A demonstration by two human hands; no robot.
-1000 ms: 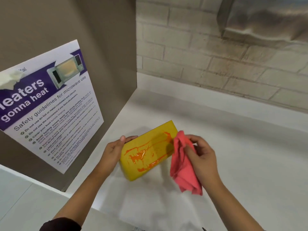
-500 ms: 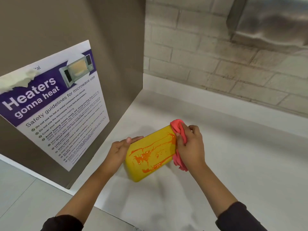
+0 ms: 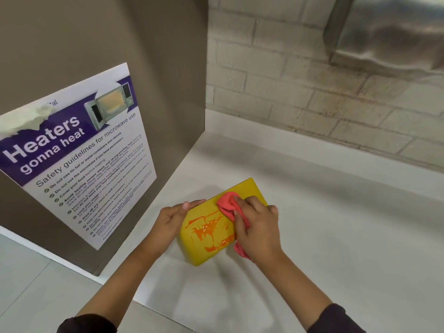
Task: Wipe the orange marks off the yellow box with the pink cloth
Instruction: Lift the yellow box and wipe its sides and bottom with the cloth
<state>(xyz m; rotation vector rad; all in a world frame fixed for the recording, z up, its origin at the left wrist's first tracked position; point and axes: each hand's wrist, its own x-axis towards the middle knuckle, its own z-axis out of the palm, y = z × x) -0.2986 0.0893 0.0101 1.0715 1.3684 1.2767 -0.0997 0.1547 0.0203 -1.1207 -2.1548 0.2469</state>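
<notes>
Right hand (image 3: 258, 227) is now sliding the pink cloth (image 3: 227, 200) inward from the right end of the yellow box (image 3: 201, 251), fingers clamping it beside the orange marks (image 3: 206, 230); left hand (image 3: 171, 218) is gripping the box's left edge, lower centre of frame.

Left side of the frame is a big brown panel (image 3: 149, 44) with a poster (image 3: 79, 164) stuck on it: purple banner saying "Heaters gonna heat", a microwave photo (image 3: 109, 105), and a list of microwave safety guidelines underneath. The poster's upper left corner has a torn pale patch (image 3: 21, 121) over it. A white counter (image 3: 348, 224) fills the lower right, a pale brick wall (image 3: 288, 80) runs behind it, and something shiny and metal (image 3: 396, 32) sits blurred at upper right. Light floor tiles (image 3: 28, 284) show at lower left.
</notes>
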